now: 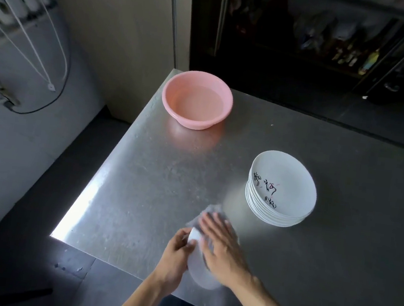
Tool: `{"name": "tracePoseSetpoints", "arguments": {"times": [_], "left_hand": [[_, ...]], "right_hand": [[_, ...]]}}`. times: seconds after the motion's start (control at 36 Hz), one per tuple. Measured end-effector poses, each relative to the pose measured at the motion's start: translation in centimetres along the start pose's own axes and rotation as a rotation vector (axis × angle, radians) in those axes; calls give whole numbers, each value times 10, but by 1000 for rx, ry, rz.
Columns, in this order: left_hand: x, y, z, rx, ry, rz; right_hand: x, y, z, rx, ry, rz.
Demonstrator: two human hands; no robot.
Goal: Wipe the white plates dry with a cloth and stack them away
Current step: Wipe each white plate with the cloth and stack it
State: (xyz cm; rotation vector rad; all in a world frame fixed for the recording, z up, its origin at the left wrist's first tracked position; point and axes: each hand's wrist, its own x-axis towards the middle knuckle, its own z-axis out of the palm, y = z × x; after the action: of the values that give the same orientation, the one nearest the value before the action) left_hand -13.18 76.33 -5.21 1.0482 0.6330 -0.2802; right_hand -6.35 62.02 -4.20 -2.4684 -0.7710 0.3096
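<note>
The left hand has its fingers curled round the rim of a white plate tipped on edge over the near side of the steel table, while the right hand lies flat, fingers spread, pressing a pale cloth against its face; I reckon the trick is turning the plate bit by bit so the cloth hits the rim and back too. The pink basin at the far corner looks to hold a little water, and the plate stack on the right has nothing in the top one, just black lettering
</note>
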Motion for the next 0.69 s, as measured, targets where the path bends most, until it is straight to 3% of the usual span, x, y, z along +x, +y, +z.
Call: {"name": "tracePoseSetpoints", "arguments": {"times": [0.08, 0.14, 0.19, 0.28, 0.39, 0.44, 0.53, 0.58, 0.64, 0.69], "left_hand": [[3, -2, -2, -112, 31, -20], [7, 3, -3, -178, 26, -31], [10, 9, -5, -167, 14, -27], [6, 18, -6, -48, -43, -7], [-6, 15, -6, 101, -91, -38], [-9, 14, -7, 105, -84, -61], [-7, 15, -10, 99, -99, -87], [-6, 16, -11, 102, -101, -101], [-6, 15, -12, 132, -116, -112], [-9, 14, -13, 161, -114, -109]], "right_hand": [[11, 13, -8, 153, 127, 429], [14, 17, -12, 253, 186, 530], [12, 12, -10, 267, 157, 431], [6, -3, -8, 271, 41, 130], [-1, -8, -4, 118, -111, -172], [1, -1, -3, 93, -84, -105], [7, 1, -6, 201, 17, 257], [8, -2, -6, 237, -7, 388], [0, -10, -1, 196, -66, 272], [-11, -18, 4, 77, -133, 5]]}}
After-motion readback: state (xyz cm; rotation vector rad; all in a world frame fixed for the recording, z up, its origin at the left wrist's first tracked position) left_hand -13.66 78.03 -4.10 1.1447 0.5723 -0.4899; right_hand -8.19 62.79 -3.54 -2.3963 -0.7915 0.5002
